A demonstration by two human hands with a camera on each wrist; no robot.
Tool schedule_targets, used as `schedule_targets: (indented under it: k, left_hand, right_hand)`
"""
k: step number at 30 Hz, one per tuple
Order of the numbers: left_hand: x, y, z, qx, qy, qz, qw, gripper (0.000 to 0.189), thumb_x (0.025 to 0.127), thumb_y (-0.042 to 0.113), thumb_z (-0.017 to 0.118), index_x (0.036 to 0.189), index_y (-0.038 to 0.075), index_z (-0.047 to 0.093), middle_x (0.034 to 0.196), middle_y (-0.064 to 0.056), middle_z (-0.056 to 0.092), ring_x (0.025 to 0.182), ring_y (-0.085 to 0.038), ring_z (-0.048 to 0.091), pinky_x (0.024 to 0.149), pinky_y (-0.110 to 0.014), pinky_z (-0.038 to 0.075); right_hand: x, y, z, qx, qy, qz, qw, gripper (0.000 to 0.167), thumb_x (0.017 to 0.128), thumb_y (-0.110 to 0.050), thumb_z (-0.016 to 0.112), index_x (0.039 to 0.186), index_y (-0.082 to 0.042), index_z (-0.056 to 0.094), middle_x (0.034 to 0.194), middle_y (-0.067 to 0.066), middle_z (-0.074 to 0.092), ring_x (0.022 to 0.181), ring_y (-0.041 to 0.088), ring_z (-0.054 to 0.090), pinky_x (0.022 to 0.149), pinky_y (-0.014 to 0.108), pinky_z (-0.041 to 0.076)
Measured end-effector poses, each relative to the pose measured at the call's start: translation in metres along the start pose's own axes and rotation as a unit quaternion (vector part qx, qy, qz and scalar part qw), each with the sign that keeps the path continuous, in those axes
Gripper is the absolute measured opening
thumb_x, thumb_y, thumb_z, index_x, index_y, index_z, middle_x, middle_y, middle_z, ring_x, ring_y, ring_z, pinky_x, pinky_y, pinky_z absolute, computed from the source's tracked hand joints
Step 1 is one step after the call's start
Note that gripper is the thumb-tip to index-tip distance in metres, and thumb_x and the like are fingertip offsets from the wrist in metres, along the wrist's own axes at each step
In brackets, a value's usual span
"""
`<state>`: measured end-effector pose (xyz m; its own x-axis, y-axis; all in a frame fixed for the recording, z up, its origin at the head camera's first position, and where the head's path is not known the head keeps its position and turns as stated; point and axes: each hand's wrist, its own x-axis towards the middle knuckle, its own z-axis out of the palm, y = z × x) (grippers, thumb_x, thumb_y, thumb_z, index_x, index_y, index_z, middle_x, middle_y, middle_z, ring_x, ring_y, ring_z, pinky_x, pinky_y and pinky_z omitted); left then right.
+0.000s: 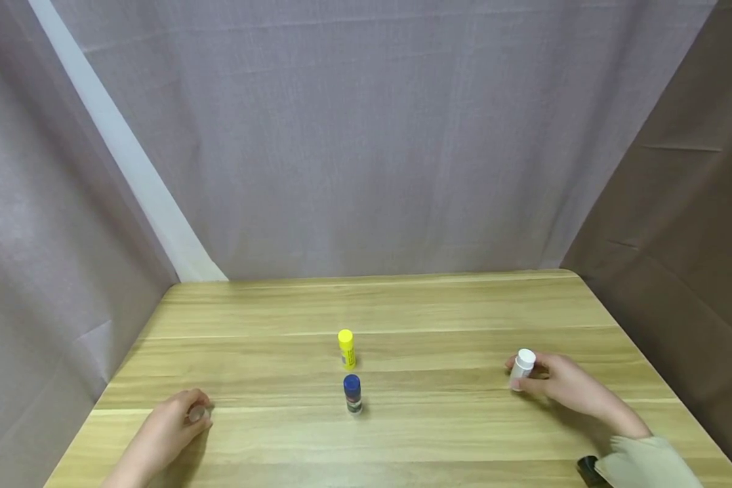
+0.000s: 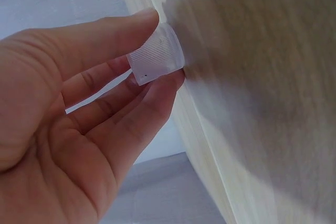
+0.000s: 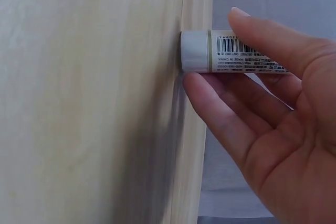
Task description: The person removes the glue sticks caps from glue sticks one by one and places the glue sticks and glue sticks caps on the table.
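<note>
On the left of the table, my left hand [image 1: 169,425] pinches a small clear, ribbed plastic cap [image 2: 156,56] between thumb and fingers, its flared end right at the wood. Over on the right side, my right hand [image 1: 576,390] grips a white glue stick [image 1: 522,369] that stands upright at the tabletop. Its barcode label [image 3: 236,51] faces up between thumb and fingers in the right wrist view. Midway between the hands stand a yellow glue stick [image 1: 347,350] and, nearer to me, a dark stick with a blue cap [image 1: 352,394].
The wooden table [image 1: 268,312] ends at a grey curtain [image 1: 354,149] behind and on the left, with a brown cloth [image 1: 683,224] on the right. A black object [image 1: 592,471] lies beside the right sleeve [image 1: 646,464] near the front.
</note>
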<state>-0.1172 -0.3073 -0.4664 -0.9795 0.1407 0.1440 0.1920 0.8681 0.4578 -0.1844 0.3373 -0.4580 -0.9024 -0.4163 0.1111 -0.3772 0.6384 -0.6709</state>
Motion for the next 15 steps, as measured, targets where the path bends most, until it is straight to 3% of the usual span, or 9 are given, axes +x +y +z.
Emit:
schedule_targets:
  k: [8,15]
  left_hand:
    - [-0.0027,-0.0009,0.0003,0.003,-0.005,-0.009,0.9999,0.021,0.081,0.003,0.081,0.097,0.007,0.068,0.095,-0.003,0.069,0.091,-0.026,0.069,0.077,-0.045,0.057]
    - [-0.0002,-0.0015,0.0035,0.023,0.014,0.015,0.9995,0.026,0.076,0.001,0.085,0.094,0.010,0.068,0.093,-0.001,0.069,0.088,-0.022,0.068,0.077,-0.044,0.057]
  right_hand:
    - [0.0026,-0.0008,0.0020,0.001,-0.007,0.021,0.9997,0.030,0.091,-0.025,0.077,0.114,-0.007,0.071,0.106,0.002,0.072,0.090,0.001,0.062,0.075,0.023,0.053]
    - [-0.0004,-0.0018,0.0032,0.001,0.006,0.027,0.9996,0.029,0.091,-0.024,0.077,0.114,-0.007,0.071,0.102,-0.002,0.072,0.087,0.001,0.061,0.074,0.023,0.052]
